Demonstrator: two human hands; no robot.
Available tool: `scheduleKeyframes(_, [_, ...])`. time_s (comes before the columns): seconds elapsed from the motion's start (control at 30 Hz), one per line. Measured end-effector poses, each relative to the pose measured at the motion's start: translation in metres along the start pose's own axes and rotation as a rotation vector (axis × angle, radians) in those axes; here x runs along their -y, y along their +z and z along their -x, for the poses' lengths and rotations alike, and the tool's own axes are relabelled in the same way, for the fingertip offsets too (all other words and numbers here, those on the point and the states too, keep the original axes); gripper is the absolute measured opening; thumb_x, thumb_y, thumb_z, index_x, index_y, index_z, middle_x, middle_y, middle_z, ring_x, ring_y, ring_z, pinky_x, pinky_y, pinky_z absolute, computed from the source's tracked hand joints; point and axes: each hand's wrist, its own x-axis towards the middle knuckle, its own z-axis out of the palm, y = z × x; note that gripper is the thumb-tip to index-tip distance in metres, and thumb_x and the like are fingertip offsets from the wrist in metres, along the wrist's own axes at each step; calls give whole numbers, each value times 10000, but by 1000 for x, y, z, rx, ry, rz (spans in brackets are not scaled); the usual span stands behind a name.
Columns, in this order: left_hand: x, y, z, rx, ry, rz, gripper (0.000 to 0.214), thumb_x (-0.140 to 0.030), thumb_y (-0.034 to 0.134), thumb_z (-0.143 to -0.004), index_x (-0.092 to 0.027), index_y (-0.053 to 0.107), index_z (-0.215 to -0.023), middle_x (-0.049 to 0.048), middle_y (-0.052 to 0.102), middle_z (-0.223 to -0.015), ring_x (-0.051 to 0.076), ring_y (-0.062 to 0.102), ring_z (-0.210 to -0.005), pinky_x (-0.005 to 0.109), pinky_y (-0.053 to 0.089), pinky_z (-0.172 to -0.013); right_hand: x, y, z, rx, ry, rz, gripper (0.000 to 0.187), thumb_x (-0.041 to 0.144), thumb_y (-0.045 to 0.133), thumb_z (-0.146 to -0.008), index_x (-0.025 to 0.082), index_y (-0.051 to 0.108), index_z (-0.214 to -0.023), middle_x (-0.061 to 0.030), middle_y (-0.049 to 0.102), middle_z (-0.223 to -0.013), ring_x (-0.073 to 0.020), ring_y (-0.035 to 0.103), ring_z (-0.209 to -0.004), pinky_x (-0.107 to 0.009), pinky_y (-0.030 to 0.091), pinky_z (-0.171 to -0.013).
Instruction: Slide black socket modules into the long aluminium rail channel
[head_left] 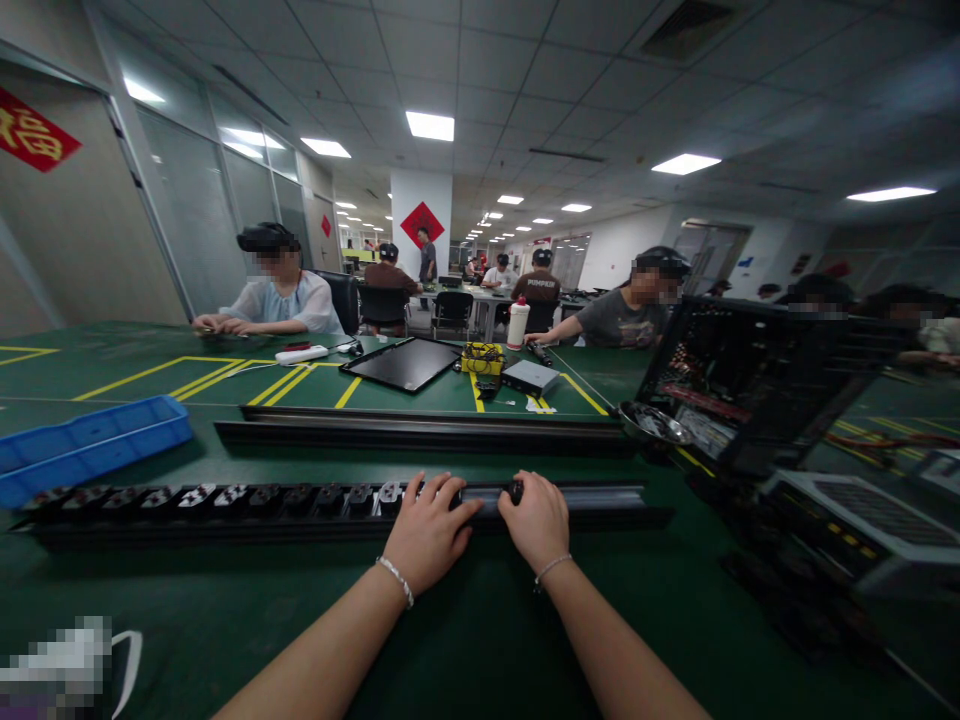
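Observation:
A long black socket rail (pixel 225 505) lies across the green table in front of me, its left part filled with several black socket modules. My left hand (pixel 427 530) rests on the rail just past the last module, fingers curled over its top edge. My right hand (pixel 536 520) sits beside it on the bare part of the rail, fingers bent and pinching a small black piece (pixel 516 491). A second, bare black rail (pixel 420 430) lies parallel farther back.
A blue plastic bin (pixel 90 445) stands at the left. An open computer case (pixel 750 385) and a metal bowl (pixel 652 425) are at the right, with more hardware (pixel 862 525) below. A black panel (pixel 405 362), yellow box (pixel 481 357) and white bottle (pixel 517 322) lie beyond. Other people sit at the tables behind.

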Motion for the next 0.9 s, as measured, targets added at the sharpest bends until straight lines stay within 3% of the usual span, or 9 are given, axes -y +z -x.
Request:
scheduleKeyframes(0.13, [-1,0,0,19,-11,1,334,-305,588,-777,-362,573,-1105,33,544,-1174,268,439,-1143,539,238,-1006,0,-3,1,5,-16,9,251,317,485,-746,193,608,-925,-69,648,-991,-213,533,-1008,-364,270,-956])
scheduleKeyframes(0.3, [-1,-1,-1,25,-10,6,327,-311,575,-787,-361,569,-1110,33,541,-1177,267,432,-1150,532,240,-1006,-1,-1,4,-34,-21,28,359,358,492,-751,167,579,-1043,-87,626,-1085,-232,482,-1106,-424,161,-1024])
scheduleKeyframes(0.63, [0,1,0,-8,1,-5,333,-307,592,-771,-357,578,-1099,29,546,-1166,265,444,-1133,530,244,-1003,-2,0,3,-47,-13,18,236,333,493,-746,187,597,-899,-70,647,-981,-219,515,-1035,-399,201,-1003])
scheduleKeyframes(0.9, [1,1,0,-1,-3,0,329,-312,583,-778,-363,575,-1103,29,546,-1168,265,444,-1134,534,247,-1001,-3,-1,1,-27,-4,13,234,308,481,-742,185,604,-898,-70,642,-981,-211,528,-1006,-385,220,-995])
